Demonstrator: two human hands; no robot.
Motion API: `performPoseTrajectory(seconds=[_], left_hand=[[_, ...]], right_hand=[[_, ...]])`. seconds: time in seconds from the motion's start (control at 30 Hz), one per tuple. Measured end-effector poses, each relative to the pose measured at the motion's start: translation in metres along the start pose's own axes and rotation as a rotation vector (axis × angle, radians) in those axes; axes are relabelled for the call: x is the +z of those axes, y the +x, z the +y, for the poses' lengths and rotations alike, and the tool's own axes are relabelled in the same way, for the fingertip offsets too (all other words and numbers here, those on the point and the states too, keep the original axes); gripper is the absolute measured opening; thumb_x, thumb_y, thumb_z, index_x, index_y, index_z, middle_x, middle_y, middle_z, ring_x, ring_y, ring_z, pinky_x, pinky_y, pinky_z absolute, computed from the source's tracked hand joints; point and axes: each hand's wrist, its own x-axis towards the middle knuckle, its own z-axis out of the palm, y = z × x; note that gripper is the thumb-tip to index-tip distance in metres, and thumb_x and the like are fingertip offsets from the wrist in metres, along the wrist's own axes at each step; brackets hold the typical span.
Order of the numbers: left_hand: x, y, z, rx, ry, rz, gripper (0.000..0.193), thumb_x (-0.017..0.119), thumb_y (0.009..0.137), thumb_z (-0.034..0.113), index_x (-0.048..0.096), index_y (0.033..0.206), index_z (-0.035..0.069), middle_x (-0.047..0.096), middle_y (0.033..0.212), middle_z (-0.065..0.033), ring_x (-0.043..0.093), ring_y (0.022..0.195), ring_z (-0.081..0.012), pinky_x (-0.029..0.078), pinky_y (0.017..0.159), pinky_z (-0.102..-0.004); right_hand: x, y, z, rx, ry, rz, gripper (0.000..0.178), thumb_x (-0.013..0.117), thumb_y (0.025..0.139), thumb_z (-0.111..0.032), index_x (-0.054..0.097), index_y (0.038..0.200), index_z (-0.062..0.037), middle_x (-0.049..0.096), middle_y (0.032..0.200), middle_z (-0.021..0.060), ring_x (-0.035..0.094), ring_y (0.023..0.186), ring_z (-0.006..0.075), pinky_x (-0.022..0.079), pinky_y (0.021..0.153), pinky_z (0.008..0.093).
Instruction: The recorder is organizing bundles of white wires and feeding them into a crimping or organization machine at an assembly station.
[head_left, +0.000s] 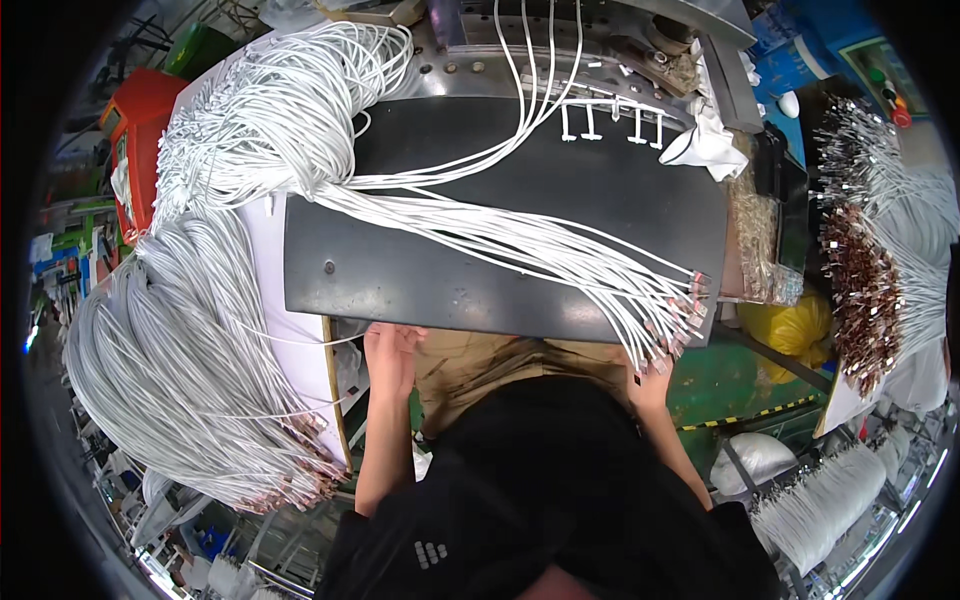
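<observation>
Across the dark grey metal worktop (430, 290) lies a bunch of slim white cables (480, 225), fanning toward its near right corner, where pinkish-tan tips (697, 290) crowd together. The right hand (650, 380) is just below those tips; its fingers are mostly hidden, so whether it pinches any cannot be told. At the near edge, the left hand (393, 345) has its fingers drawn together beside the end of a single white strand (342, 341); a grip on it cannot be confirmed. Four white cables (522, 130) curve away toward the far side. Work looks partway along: this bunch is laid out, while a looped white cable heap (270, 120) and a drooping grey-white cable pile (190, 340) fill the left. Which are finished is unclear.
</observation>
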Motion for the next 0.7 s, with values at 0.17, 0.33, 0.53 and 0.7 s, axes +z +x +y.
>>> performPoseTrajectory(seconds=[0.17,0.33,0.53,0.7], left_hand=[[-0.004,0.014,-0.013,0.02,0.064,0.138,0.017,0.06,0.101,0.018,0.061,0.105,0.002,0.068,0.098,-0.0089,0.066,0.084,-0.0195,0.053,0.071,-0.0319],[-0.001,0.006,0.002,0.014,0.059,0.197,0.02,0.059,0.101,0.02,0.058,0.111,0.002,0.067,0.105,-0.0088,0.066,0.091,-0.02,0.053,0.071,-0.0322],[-0.015,0.014,-0.01,0.052,0.038,0.109,0.026,0.057,0.103,0.024,0.058,0.115,0.002,0.068,0.11,-0.01,0.066,0.095,-0.0216,0.053,0.071,-0.0306],[-0.008,0.016,-0.006,0.028,0.062,0.149,0.024,0.056,0.104,0.026,0.058,0.11,0.002,0.069,0.103,-0.0096,0.067,0.087,-0.0209,0.054,0.07,-0.0312]], right_hand=[[0.003,-0.003,0.029,-0.239,-0.301,-0.182,0.041,0.06,0.086,0.001,0.061,0.127,-0.0072,0.059,0.14,0.0093,0.057,0.125,0.0257,0.052,0.095,0.0401],[0.002,0.009,-0.012,0.64,0.633,-0.23,0.053,0.065,0.088,-0.008,0.049,0.138,-0.0075,0.051,0.147,0.0081,0.056,0.127,0.0271,0.048,0.101,0.0403],[0.0,0.015,0.003,0.128,0.21,-0.296,0.05,0.068,0.089,-0.014,0.057,0.138,-0.0098,0.05,0.147,0.0107,0.055,0.128,0.0268,0.047,0.103,0.0375],[0.005,0.018,0.002,0.226,0.351,-0.261,0.045,0.07,0.089,-0.016,0.061,0.132,-0.0114,0.057,0.134,0.0121,0.058,0.119,0.0244,0.048,0.099,0.0361]])
